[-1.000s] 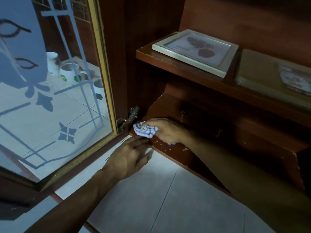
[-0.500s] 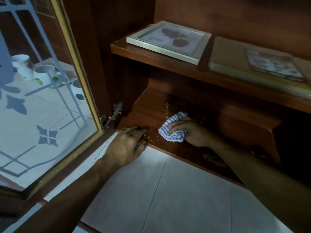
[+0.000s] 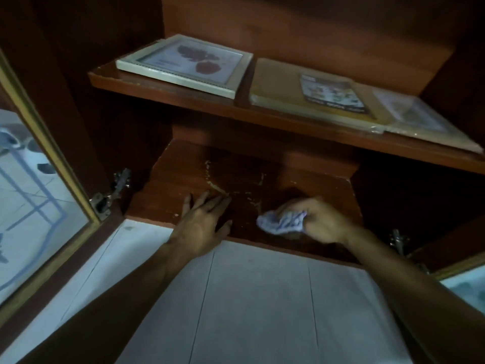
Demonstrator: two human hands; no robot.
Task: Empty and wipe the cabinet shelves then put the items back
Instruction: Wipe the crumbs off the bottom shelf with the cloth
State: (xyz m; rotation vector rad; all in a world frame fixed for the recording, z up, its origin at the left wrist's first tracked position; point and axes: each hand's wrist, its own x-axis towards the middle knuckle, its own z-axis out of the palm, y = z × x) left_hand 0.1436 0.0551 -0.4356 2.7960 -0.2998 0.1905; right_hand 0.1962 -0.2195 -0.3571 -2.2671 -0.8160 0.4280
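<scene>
Head view: a person is wiping the bare reddish-brown wooden bottom shelf of a cabinet. The right hand, at 3 o'clock along the shelf's front, is clenching its grip round a crumpled blue-and-white striped cloth and pressing it onto the wood. A second ago this cloth was working the left corner by the metal hinge, so the stroke is travelling from left to right. The left hand, at 9 o'clock from the cloth, is now lying flat on the shelf with its grip released and fingers spread, having come up from the front edge. A pale trail of crumbs is lying at 12 o'clock from the left fingertips and probably still needs sweeping, so this shelf looks about half wiped. At 12 o'clock the upper shelf is carrying a white-framed picture and a flat brown packet; whether that shelf is already wiped cannot be told.
</scene>
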